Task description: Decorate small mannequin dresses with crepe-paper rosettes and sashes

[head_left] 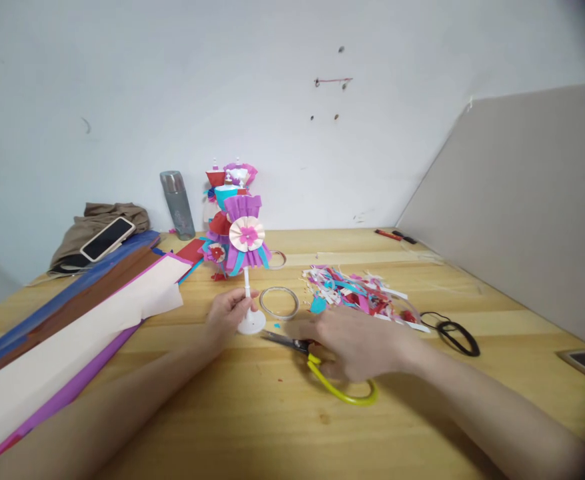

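A pair of scissors (317, 370) with yellow handles is positioned nearest, right of the stand (247, 283), blade tips directed toward the stand's base. The handles are partly covered by the blurred right hand (352, 340); whether its fingers are closed on them cannot be told. The stand is set on the table (212, 413), its white post clamped between left hand (229, 317) fingers and thumb. A purple dress (247, 230) with a cream rosette is mounted on it. Paper sheets (92, 347) are laid left of the stand, and scraps (357, 293) are heaped to its right. Behind the stand, left, a grey bottle (178, 207) is marked with faint, unreadable print.
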### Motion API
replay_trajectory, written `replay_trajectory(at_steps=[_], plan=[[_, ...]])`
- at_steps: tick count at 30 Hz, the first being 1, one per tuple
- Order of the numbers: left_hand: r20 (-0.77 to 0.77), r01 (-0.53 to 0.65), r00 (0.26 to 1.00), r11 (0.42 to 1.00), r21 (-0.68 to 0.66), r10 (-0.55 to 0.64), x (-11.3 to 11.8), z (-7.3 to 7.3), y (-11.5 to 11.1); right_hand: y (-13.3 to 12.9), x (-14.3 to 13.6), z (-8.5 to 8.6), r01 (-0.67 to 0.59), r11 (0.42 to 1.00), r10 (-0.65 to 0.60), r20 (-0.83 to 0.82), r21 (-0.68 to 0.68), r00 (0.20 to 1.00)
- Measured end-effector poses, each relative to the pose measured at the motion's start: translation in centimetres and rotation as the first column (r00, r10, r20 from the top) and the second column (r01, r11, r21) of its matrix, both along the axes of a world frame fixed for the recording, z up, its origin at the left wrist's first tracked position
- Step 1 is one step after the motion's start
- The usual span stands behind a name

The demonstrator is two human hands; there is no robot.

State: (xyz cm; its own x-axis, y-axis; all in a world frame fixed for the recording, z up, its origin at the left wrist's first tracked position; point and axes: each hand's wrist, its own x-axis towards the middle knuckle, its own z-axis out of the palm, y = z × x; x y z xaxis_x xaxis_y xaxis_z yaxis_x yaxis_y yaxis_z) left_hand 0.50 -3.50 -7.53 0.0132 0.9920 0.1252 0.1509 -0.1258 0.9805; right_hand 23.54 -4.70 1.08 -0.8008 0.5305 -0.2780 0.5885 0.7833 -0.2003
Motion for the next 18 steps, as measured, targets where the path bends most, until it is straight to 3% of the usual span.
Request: replay_trajectory(at_steps=[6, 12, 18], plan=[[0.05, 0.025, 0.998, 0.999, -0.026, -0.024, 0.1, 0.2, 0.0, 0.4, 0.6, 0.8, -0.064, 0.998, 0.057, -0.224, -0.026, 0.973], [0.12, 0.076, 0.99, 0.996, -0.053, -0.069, 0.5, 0.2, -0.4, 1.0, 0.0, 0.4, -0.03, 0.997, 0.005, -0.361, -0.064, 0.933], [0.167, 0.25, 0.958, 0.963, -0.099, -0.232, 1.5, 1.2, -1.9, 1.3, 0.0, 0.4, -0.005, 1.0, -0.003, -0.441, -0.016, 0.897]])
